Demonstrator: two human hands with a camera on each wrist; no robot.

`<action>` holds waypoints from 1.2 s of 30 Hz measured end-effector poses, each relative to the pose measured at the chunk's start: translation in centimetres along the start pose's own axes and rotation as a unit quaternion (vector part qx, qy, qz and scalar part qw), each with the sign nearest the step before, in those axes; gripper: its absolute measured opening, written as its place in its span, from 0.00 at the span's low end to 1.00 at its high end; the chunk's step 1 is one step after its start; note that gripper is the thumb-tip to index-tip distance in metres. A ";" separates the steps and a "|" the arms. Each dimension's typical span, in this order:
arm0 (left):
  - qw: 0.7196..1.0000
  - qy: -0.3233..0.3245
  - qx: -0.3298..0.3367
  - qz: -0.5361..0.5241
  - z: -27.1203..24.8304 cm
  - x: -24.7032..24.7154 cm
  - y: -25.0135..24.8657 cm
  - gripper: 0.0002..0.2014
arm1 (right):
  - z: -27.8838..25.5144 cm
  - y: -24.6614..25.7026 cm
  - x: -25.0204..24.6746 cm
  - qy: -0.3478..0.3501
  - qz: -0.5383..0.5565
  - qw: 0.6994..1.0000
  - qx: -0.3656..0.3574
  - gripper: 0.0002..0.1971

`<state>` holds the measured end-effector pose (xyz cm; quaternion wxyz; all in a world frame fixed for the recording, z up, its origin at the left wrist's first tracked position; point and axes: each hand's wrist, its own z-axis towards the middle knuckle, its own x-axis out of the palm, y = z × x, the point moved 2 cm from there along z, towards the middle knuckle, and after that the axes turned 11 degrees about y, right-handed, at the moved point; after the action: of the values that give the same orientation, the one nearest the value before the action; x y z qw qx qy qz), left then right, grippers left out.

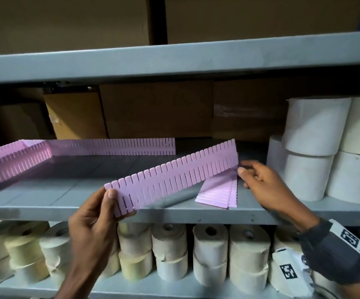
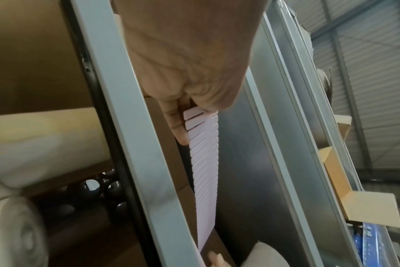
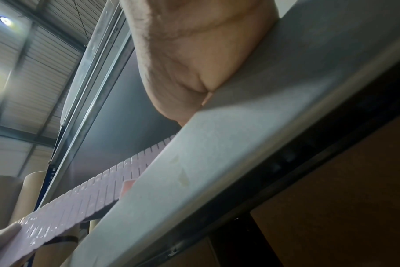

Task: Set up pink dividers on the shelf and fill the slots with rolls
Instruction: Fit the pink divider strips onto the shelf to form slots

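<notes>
A pink divider strip is pinched at its near end by the left hand. Its far end is gripped by the right hand over the shelf, beside white rolls.

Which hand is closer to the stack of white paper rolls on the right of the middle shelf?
Right. The right hand is just left of the stacked white paper rolls; the left hand is at the shelf's front edge, gripping the pink slotted divider strip.

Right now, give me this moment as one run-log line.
left hand: grips pink divider near end | right hand: holds far end | spare dividers: flat on shelf | slots: no rolls yet
</notes>
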<state>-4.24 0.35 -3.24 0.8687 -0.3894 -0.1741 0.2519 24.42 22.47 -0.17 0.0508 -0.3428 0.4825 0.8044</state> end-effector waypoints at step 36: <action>0.960 -0.152 0.024 0.235 3.2 -25.2 -8.5 0.23 | 18.0 26.1 15.9 0.165 0.035 0.981 -0.096 0.16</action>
<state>-23.73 -17.08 2.59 0.7572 -0.3551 -0.2018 0.5098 -7.49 19.29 14.99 -0.0908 -0.4574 0.4159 0.7807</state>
